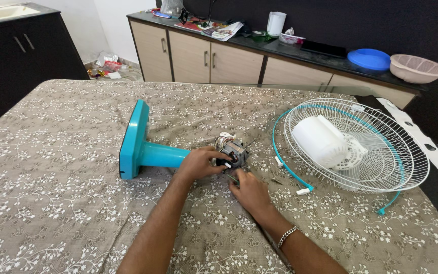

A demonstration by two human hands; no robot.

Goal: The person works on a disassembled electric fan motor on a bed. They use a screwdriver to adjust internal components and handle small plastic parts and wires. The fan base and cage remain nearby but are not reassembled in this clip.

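Here, bare grey fan motor on teal stand.

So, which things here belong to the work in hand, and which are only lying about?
In hand: fan motor, teal fan stand, screwdriver, left hand, right hand, wire fan guard.
Lying about: blue bowl, pink basket, white cup, papers.

Teal fan stand; white wire grille with teal rim; grey-brown bedsheet patterned with white flowers; the motor looks grey, perhaps.
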